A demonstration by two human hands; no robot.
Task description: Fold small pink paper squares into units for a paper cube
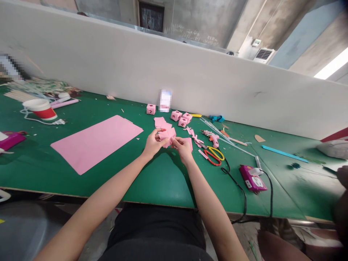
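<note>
Both hands meet above the green table, near its middle. My left hand is closed on a small piece of pink paper, and my right hand pinches its right edge. Just behind lie more pink paper pieces; one pink piece shows beside my right hand. Several small folded pink paper boxes with dark cut-outs, such as one box, stand farther back. Scissors with red and yellow handles lie open to the right, near pink scraps.
A large pink sheet lies at left, with a red-and-white paper cup beyond it. Right are a glue gun, clear glue sticks and a magenta power box with a black cable. A white partition borders the back. Another person's hand is at far right.
</note>
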